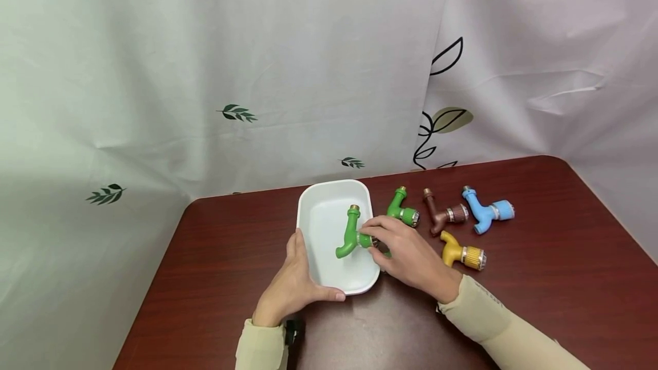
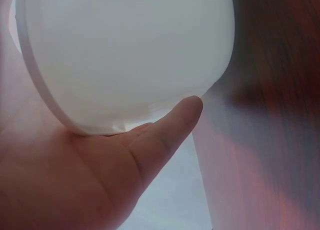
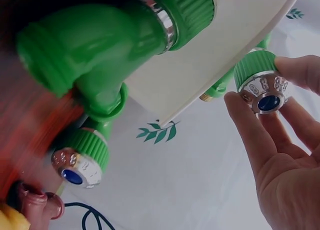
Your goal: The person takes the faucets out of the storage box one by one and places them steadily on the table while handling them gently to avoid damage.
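My left hand (image 1: 293, 284) holds a white plastic tray (image 1: 320, 244) at its near left corner, fingers along the left side and thumb along the front. In the left wrist view, the thumb (image 2: 172, 127) lies against the tray's outer wall. Over the tray's right half, a green tap (image 1: 351, 233) is pinched by its ribbed knob between the fingertips of my right hand (image 1: 403, 250). Its brass-threaded end points away from me. Another green tap (image 3: 100, 45), mostly hidden under the right hand in the head view, lies close beside the tray.
Right of the tray are a further green tap (image 1: 396, 205), a brown tap (image 1: 437, 216), a yellow tap (image 1: 452, 251) and a blue tap (image 1: 483, 213). They lie on the dark red table (image 1: 555, 278). A pale patterned cloth (image 1: 308, 73) hangs behind its far edge.
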`<state>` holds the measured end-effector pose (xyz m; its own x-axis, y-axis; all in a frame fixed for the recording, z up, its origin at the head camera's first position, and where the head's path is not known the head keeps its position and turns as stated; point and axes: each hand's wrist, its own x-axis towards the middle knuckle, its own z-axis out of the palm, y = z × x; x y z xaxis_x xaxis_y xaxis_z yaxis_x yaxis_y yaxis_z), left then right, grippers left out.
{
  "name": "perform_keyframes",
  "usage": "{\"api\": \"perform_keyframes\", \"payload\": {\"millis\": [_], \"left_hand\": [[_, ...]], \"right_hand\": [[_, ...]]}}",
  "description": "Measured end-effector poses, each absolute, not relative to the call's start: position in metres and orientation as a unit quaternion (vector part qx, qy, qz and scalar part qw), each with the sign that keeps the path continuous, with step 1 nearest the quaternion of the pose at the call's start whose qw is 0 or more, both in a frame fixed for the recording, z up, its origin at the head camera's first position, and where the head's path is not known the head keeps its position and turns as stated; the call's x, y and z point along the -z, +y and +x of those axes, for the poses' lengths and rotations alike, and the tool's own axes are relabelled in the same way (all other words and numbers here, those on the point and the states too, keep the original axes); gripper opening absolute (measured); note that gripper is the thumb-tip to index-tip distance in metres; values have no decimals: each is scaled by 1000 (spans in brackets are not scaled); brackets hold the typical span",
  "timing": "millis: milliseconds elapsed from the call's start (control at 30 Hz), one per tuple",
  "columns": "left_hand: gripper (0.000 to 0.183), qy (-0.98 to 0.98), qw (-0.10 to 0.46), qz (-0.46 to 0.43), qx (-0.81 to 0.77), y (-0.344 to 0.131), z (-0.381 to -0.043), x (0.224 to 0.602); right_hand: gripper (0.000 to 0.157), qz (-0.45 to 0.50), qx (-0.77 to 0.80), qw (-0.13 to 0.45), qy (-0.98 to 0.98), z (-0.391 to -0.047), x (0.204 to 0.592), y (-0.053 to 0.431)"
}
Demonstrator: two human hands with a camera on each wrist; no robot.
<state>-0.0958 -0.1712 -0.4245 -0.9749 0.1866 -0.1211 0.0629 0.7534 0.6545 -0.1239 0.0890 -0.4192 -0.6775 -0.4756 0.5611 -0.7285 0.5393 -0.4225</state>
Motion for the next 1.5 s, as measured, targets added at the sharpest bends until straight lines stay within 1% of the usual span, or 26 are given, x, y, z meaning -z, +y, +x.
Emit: {"api": "perform_keyframes", "payload": {"millis": [233, 533, 800, 1500], "left_hand": [[160, 931, 86, 64, -349, -171, -97, 425], [161, 933, 86, 61, -344, -170, -97, 426], [160, 932, 89, 60, -346, -171, -96, 426], [159, 933, 86, 61, -343, -171, -95, 425]], "right_hand": [[37, 331, -331, 206, -859, -120, 419, 99], [39, 319, -329, 218, -861, -117, 420, 111], [39, 319, -330, 238, -856, -114, 422, 123], [47, 305, -303, 260, -865, -102, 419, 160]]}}
